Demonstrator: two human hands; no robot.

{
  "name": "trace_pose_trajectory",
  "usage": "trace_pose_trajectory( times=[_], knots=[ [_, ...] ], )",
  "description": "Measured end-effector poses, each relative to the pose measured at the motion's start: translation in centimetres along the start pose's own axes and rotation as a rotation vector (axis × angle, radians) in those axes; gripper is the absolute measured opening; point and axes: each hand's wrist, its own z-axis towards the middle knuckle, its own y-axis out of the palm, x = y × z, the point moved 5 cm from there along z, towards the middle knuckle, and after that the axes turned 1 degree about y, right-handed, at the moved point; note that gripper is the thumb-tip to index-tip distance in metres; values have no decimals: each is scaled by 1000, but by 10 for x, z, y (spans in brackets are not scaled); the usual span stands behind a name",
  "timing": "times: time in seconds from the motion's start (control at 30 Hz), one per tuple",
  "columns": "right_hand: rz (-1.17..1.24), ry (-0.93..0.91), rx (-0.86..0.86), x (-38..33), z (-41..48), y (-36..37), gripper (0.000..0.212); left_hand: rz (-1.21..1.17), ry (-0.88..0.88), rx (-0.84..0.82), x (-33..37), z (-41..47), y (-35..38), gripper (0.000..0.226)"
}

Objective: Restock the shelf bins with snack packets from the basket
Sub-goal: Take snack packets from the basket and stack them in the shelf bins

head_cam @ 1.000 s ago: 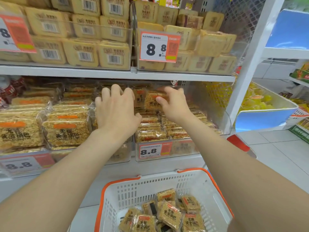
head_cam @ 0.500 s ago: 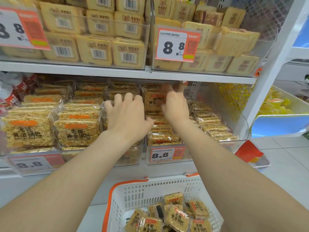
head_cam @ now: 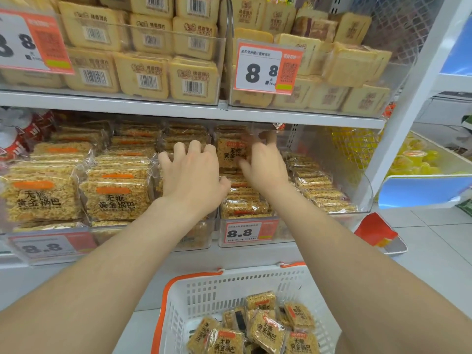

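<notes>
I cannot confirm grip: left hand [head_cam: 191, 175] on stack [head_cam: 242, 198], right hand [head_cam: 265, 162] blurred; released early, the upright packet [head_cam: 229, 154] could topple forward.

Left grip [head_cam: 193, 175] over stacked packets [head_cam: 184, 138]; right grip [head_cam: 265, 163], blurred, seemingly pinching upright packet [head_cam: 229, 154]; basket [head_cam: 204, 290] below.

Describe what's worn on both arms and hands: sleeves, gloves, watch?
Nothing worn shows. Left hand and right hand are ungloved, no rings seen, though the right is blurred. Both forearms are bare to the frame edge, no sleeve, watch or band.
</notes>
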Motion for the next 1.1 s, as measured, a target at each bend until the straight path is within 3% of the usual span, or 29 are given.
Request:
trace_pose_trajectory(
  times=[0.13, 0.3, 0.37, 0.5, 0.73, 0.87, 0.93, 1.03, 1.1],
  knots=[
    [-107, -38, 65, 3, -18, -20, 55, -45, 16, 14, 3, -6, -3, 55],
    [-24, -85, 63, 10, -49, -53, 32, -131, 242, 197, 24, -36, -23, 25],
    [19, -108, 34, 11, -66, -70, 20, -151, 349, 185, 39, -55, -29, 16],
    [38, -89, -103, 11, -100, -92, 19, -16, 449, -100, 66, -88, -7, 40],
    [-275, -146, -517, 33, -186, -73, 16, 226, 698, -542, 89, -137, 77, 35],
    [-404, -187, -679, 53, -236, -57, 9, 208, 644, -760, 104, -166, 131, 33],
    [-456, -203, -746, 63, -259, -46, 15, 176, 617, -839, 108, -188, 162, 27],
    [-532, -190, -954, 75, -285, -29, 8, 156, 571, -1022, 98, -229, 221, 23],
    [-518, -151, -1102, 77, -294, -21, 15, 164, 568, -1113, 87, -253, 250, 14]
  ],
)
